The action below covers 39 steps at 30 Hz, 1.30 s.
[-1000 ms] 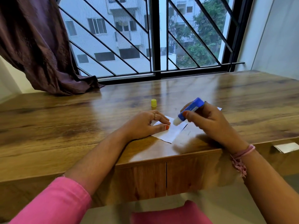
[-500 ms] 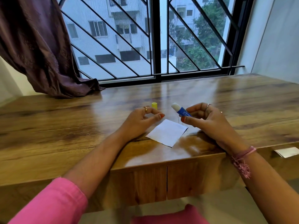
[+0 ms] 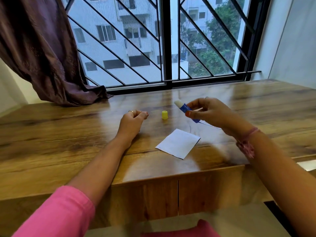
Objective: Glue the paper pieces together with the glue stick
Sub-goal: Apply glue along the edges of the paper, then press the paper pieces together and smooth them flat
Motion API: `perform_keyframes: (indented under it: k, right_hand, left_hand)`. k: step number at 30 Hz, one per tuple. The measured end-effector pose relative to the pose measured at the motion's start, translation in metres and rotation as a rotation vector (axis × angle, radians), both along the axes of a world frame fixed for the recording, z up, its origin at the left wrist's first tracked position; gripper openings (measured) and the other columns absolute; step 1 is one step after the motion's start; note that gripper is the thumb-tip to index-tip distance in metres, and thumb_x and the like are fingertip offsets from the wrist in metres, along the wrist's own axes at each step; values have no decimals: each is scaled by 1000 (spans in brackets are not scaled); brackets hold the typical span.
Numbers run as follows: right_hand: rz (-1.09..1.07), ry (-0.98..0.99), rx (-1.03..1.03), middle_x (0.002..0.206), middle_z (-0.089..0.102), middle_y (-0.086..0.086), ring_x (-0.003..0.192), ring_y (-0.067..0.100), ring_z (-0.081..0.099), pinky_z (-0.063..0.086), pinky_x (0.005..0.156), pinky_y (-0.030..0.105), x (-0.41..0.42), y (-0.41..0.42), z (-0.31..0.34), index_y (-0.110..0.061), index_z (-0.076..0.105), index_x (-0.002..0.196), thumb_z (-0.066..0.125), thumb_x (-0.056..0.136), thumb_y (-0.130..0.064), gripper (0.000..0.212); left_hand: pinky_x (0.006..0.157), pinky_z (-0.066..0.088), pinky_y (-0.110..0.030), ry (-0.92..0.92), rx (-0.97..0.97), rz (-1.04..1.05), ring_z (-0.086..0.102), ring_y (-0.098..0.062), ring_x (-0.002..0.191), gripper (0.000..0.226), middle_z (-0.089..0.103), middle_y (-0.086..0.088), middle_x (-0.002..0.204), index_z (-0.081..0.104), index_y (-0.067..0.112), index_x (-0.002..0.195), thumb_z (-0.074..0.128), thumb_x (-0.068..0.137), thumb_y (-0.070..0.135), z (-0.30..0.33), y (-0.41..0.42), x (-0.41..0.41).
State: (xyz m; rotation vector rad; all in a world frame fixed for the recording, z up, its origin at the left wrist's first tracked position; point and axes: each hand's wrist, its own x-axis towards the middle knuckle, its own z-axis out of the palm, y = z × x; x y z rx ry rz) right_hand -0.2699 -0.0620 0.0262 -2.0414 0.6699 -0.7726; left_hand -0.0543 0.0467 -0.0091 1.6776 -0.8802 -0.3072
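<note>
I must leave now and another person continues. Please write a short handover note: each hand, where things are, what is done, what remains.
Right hand: raised above the table, holds the uncapped glue stick.
Left hand: loosely curled, rests on the table, seems to hold nothing.
Yellow cap: upright between the hands.
White paper piece: flat near the front edge, untouched.
Done: cap off.
Left: join the pieces, press, recap.

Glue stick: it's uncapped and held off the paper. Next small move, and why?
Probably the left hand reaches right for the small yellow cap standing on the wooden desk. The right hand holds the blue glue stick in the air with its white tip bare and pointing away from the white square paper, which lies untouched.
</note>
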Motion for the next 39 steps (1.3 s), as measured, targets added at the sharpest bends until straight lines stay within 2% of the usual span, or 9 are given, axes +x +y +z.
perform_keyframes:
  k: [5, 8, 12, 14, 16, 18, 26, 30, 39]
  right_hand:
    - [70, 104, 51, 94, 68, 11, 76, 14, 63, 52, 63, 20, 36, -19, 23, -11, 65, 97, 64, 88, -18, 11]
    - [165, 72, 141, 88, 69, 9, 75, 15, 67, 58, 72, 27, 53, -26, 26, -12, 62, 88, 62, 89, -13, 1]
    - [215, -15, 197, 84, 68, 2, 79, 14, 68, 58, 79, 35, 72, -26, 12, -14, 57, 90, 64, 87, -8, 9]
    - [186, -18, 129, 85, 68, 1, 75, 10, 67, 59, 72, 27, 80, -26, 1, -14, 57, 92, 67, 85, -10, 13]
    - [154, 18, 8, 90, 68, 2, 72, 6, 63, 51, 59, 13, 86, -25, -7, -10, 60, 99, 69, 83, -12, 19]
    - [135, 55, -74, 99, 69, 9, 74, 5, 62, 44, 54, 7, 90, -25, -14, -4, 60, 108, 68, 83, -10, 27]
    - [151, 105, -142, 109, 69, 12, 82, 9, 63, 52, 66, 16, 97, -23, -25, -4, 58, 117, 63, 87, -8, 31]
    - [162, 120, -157, 113, 68, 13, 91, 13, 62, 51, 73, 17, 96, -22, -25, -4, 56, 121, 61, 88, -7, 33]
    - [173, 132, -164, 116, 67, 12, 93, 13, 62, 51, 71, 16, 92, -20, -21, -5, 54, 125, 60, 89, -5, 36]
  left_hand:
    - [42, 35, -17, -2, 16, -11, 39, -9, 47, 20, 55, 8, 64, 67, 12, 92, 56, 92, 28, 1, 1, 0]
    - [40, 34, -15, -16, 18, -15, 39, -8, 47, 20, 52, 8, 61, 67, 12, 92, 56, 93, 28, 1, 1, -1]
    - [39, 35, -13, -20, 22, -26, 42, -8, 52, 19, 54, 6, 65, 66, 12, 93, 55, 94, 28, 2, 1, -1]
    - [37, 34, -11, -25, 22, -23, 42, -9, 52, 21, 52, 7, 63, 66, 11, 94, 55, 94, 28, 2, 2, -1]
    - [38, 35, -12, -32, 24, -29, 42, -9, 53, 21, 53, 7, 65, 67, 11, 96, 54, 94, 29, 2, 2, -1]
    - [44, 36, -16, -41, 33, -36, 43, -9, 55, 21, 55, 6, 69, 66, 12, 96, 54, 94, 29, 2, 3, -2]
    - [50, 34, -19, -53, 42, -55, 44, -7, 59, 24, 59, 4, 79, 66, 10, 100, 54, 94, 29, 3, 3, -4]
    - [51, 33, -21, -52, 46, -54, 43, -8, 59, 25, 54, 5, 70, 66, 8, 101, 54, 94, 29, 4, 4, -6]
    - [53, 35, -23, -40, 57, -51, 43, -9, 60, 25, 51, 5, 66, 66, 8, 101, 55, 94, 29, 4, 4, -7]
